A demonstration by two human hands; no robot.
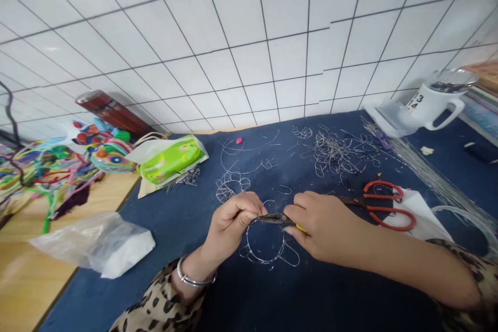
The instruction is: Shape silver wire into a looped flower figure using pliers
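Pinched between the thumb and fingers of my left hand [237,218] is a wire ring [265,261], with small pinkish beads along it and thin wire loops sticking out. My right hand [317,223] is closed round a pair of pliers [275,218], whose handles are mostly hidden in the palm. The plier tips point left and meet the ring's top edge beside my left fingertips. Just beyond my left hand lies another looped wire piece [229,185]. Red-handled scissors [389,207] rest on the blue cloth to the right of my right hand.
A wire tangle [330,150] lies at the back, and a bundle of straight wires [436,171] on the right. A white mug [439,101] stands near the tiled wall. Leftward are a green tissue pack [173,158], a plastic bag [101,244], a red flask [114,114] and colourful yarn [42,171].
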